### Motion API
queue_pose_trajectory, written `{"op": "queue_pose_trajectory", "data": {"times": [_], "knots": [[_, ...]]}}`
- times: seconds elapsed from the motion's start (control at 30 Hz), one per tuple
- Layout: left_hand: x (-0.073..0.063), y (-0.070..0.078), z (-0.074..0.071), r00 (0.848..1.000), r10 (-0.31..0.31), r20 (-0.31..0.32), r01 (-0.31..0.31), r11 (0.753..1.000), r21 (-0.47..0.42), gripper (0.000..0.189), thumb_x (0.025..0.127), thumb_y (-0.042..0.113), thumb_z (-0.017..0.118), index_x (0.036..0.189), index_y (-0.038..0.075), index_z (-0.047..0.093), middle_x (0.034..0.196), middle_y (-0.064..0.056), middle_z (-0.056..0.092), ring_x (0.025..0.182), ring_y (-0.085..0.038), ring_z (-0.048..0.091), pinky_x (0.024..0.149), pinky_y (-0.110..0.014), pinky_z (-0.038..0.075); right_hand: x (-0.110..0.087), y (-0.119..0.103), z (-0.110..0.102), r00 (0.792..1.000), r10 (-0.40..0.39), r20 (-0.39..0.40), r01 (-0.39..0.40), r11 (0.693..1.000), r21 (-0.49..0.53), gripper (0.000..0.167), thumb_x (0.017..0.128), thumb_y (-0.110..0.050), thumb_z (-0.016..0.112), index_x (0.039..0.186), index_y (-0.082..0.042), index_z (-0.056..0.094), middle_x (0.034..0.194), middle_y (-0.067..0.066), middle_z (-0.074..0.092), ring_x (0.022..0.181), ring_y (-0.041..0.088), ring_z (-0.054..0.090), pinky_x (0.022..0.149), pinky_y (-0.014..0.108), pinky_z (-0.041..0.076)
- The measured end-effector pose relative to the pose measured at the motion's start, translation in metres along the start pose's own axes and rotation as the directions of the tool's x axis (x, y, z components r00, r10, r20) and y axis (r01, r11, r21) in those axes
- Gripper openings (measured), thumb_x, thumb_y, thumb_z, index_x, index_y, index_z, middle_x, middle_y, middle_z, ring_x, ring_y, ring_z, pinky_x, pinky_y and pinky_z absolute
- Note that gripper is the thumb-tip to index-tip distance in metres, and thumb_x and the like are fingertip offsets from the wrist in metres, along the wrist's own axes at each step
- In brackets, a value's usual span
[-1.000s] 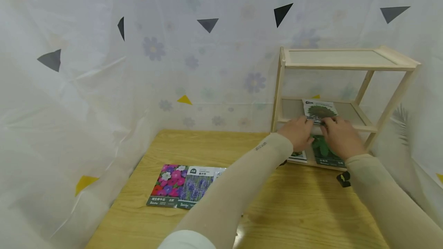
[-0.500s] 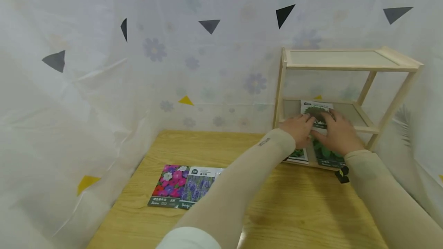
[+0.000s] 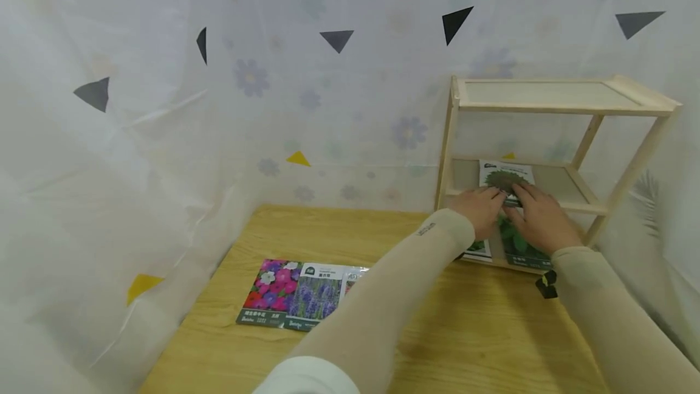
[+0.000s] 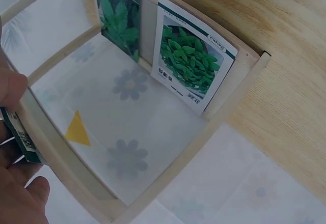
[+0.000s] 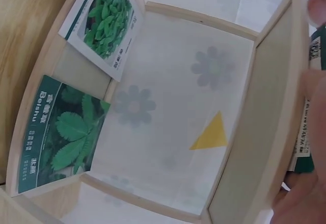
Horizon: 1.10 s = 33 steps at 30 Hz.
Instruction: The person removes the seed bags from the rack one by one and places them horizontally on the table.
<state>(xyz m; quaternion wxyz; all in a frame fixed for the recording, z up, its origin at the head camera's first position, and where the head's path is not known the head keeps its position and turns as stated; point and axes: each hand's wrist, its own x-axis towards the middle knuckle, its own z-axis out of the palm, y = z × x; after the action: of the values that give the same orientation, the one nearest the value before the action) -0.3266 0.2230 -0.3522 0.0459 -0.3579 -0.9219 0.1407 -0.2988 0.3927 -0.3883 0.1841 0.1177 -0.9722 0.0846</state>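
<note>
A white seed packet (image 3: 502, 176) with a leafy plant picture lies on the middle shelf (image 3: 563, 184) of a small wooden rack, its near end over the shelf's front edge. My left hand (image 3: 481, 210) has its fingers on the packet's near left edge; in the left wrist view its thumb (image 4: 38, 189) stays apart from the packet. From the other side, my right hand (image 3: 541, 217) lays its fingers over the packet's near right corner. In the right wrist view its blurred thumb overlaps the packet's printed underside (image 5: 303, 137), fingers behind.
Below, a green-leaf packet (image 5: 69, 132) and a white-bordered packet (image 4: 191, 56) stand side by side on the lower shelf. Several flower packets, one pink and purple (image 3: 273, 287), one lavender (image 3: 314, 297), lie on the wooden table (image 3: 219, 351). The rack's top shelf (image 3: 547, 93) overhangs the hands.
The packet on the middle shelf has shifted left, then slightly back right. Both hands have stayed at its near edge, the right fingers now flatter over it.
</note>
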Motion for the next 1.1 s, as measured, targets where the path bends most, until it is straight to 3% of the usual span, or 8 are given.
{"op": "queue_pose_trajectory", "data": {"times": [0.23,0.47,0.67,0.93,1.1], "knots": [[0.003,-0.001,0.002,0.999,0.026,-0.035,-0.025,0.999,0.031,0.061,0.1,0.042,0.044,0.154,0.028,0.018,0.153,0.015,0.024,0.139,0.0,0.022,0.112,-0.018,0.021,0.0,-0.002,0.01,0.993,-0.019,-0.118,0.017,1.0,-0.014,0.051,0.096,-0.013,0.058,0.138,0.011,0.041,0.137,0.034,0.04,0.122,0.052,0.038,0.1,0.065,0.028],[0.007,0.003,0.001,0.996,0.052,-0.07,-0.041,0.989,0.142,0.057,0.1,0.043,0.045,0.152,0.027,0.027,0.152,0.012,0.026,0.137,-0.004,0.027,0.11,-0.017,0.023,-0.001,-0.004,0.014,0.984,-0.004,-0.179,-0.002,1.0,-0.03,0.05,0.091,-0.007,0.063,0.136,0.005,0.047,0.135,0.03,0.046,0.117,0.051,0.044,0.098,0.067,0.03],[0.013,0.008,0.0,0.995,0.032,-0.092,-0.021,0.993,0.113,0.05,0.099,0.041,0.048,0.147,0.03,0.036,0.148,0.013,0.031,0.133,-0.004,0.032,0.106,-0.016,0.032,-0.003,0.0,0.018,0.964,-0.019,-0.266,0.005,0.999,-0.053,0.052,0.085,-0.003,0.069,0.133,0.005,0.051,0.132,0.028,0.05,0.113,0.05,0.049,0.096,0.068,0.032],[0.017,0.009,0.003,0.989,0.029,-0.144,-0.018,0.997,0.073,0.046,0.1,0.042,0.045,0.144,0.032,0.04,0.145,0.014,0.038,0.13,-0.003,0.037,0.102,-0.018,0.038,-0.006,-0.003,0.021,0.962,0.039,-0.269,-0.043,0.999,-0.01,0.053,0.082,0.0,0.071,0.132,0.002,0.053,0.134,0.025,0.051,0.114,0.048,0.05,0.096,0.065,0.035],[0.017,0.008,0.006,0.985,0.03,-0.17,-0.017,0.997,0.079,0.046,0.099,0.045,0.045,0.143,0.032,0.042,0.143,0.014,0.04,0.129,-0.004,0.04,0.101,-0.018,0.039,-0.006,-0.005,0.023,0.948,0.056,-0.313,-0.068,0.997,-0.028,0.053,0.079,0.001,0.074,0.129,0.0,0.057,0.131,0.024,0.054,0.11,0.046,0.054,0.093,0.062,0.04]]}}
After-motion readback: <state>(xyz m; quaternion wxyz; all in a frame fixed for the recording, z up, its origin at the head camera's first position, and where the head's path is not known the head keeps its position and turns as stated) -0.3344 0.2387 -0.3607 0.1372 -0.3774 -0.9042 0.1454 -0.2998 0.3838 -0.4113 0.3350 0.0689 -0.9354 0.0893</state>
